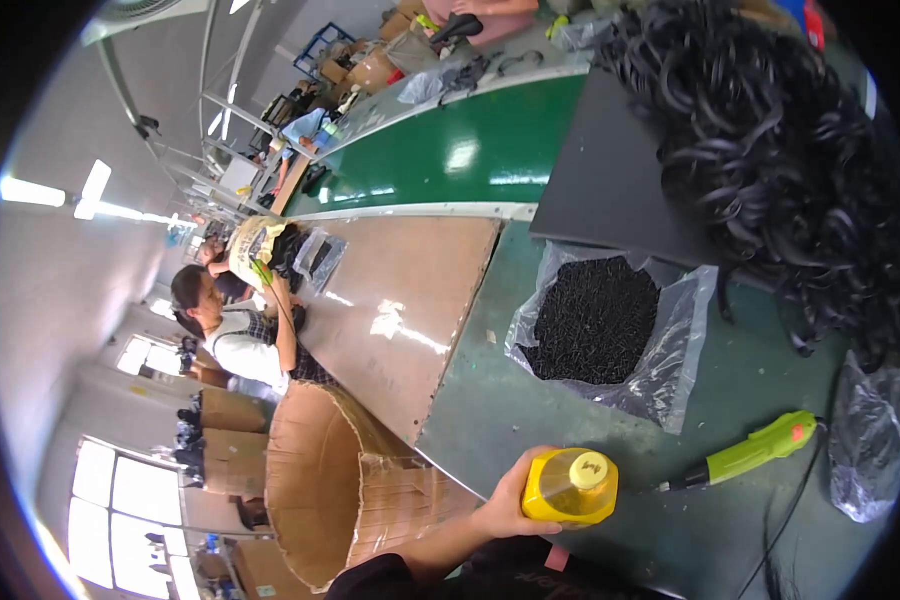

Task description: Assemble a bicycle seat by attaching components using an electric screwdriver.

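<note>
My left hand [510,503] is wrapped round a yellow bottle [545,490] at the near edge of the green table [490,420]. The bottle is seen from above, with a pale yellow cap on top. Beyond it, an opened clear plastic bag [678,375] lies under a heap of small black screw-like pieces [598,320]. To the bottle's right rests a lime-green electric screwdriver [760,450], its dark tip pointing toward the bottle and its cord running down. My right hand is out of view.
A big pile of curved black parts [770,150] spills over a dark board [610,170] at the far right. Another plastic bag [870,440] lies at the right edge. A large cardboard box [315,480] stands at left. A green conveyor [440,145] runs behind; a co-worker [245,340] works beyond a brown tabletop [405,300].
</note>
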Available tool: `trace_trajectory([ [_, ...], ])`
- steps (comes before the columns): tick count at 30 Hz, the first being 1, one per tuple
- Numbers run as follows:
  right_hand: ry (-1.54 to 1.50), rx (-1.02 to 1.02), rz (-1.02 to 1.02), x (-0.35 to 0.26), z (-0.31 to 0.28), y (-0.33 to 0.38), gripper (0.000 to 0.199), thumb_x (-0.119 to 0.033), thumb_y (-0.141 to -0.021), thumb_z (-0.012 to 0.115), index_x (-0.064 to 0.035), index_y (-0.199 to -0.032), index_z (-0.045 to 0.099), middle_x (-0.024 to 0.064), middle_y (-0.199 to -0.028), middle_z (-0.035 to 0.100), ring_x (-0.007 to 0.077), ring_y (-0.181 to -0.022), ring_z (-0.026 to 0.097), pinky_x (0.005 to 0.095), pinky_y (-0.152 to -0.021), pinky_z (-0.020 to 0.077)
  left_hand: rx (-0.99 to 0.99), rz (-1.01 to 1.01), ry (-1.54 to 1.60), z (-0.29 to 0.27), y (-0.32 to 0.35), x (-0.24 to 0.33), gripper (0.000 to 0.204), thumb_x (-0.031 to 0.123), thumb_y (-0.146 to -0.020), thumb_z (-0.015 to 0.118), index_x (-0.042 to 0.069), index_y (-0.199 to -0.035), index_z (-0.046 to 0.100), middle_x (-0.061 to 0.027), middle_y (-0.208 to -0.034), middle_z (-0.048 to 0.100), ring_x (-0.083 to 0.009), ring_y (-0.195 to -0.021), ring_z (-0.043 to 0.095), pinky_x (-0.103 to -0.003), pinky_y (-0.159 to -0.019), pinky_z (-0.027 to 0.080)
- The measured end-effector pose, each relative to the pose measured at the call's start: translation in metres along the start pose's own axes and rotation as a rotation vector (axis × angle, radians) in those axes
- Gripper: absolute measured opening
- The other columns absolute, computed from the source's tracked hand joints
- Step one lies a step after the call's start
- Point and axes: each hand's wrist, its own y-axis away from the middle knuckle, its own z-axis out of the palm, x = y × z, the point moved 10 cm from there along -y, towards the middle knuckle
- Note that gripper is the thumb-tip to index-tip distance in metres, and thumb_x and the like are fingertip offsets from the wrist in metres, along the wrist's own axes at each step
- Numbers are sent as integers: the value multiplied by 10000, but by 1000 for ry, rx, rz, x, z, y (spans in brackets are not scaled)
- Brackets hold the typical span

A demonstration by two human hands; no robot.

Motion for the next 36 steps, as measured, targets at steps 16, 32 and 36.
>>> trace_trajectory([
  [16,-119,966,-472,-304,-12,426,270,-195,-846,574,3,-664,555,116,-539,545,234,-516,570,334,-476,421,0,457,-472,40,100,49,829,352,-625,798,54,-1290,404,-160,-1191,507,-355,-1062,486,-429,-945,381],
  [32,535,1338,-710,-517,18,450,481,-463,-802,607,-47,-562,592,139,-537,553,327,-547,569,400,-522,452,223,453,-674,13,154,35,805,383,-604,804,49,-1244,448,-149,-1092,570,-306,-1003,556,-400,-867,426],
  [36,659,1108,-1192,-552,40,475,440,-355,-764,706,-52,-600,432,85,-552,438,313,-512,472,395,-480,370,-155,222,-200,11,139,11,823,338,-634,808,28,-1285,410,-147,-1180,542,-274,-1120,521,-355,-979,387],
])
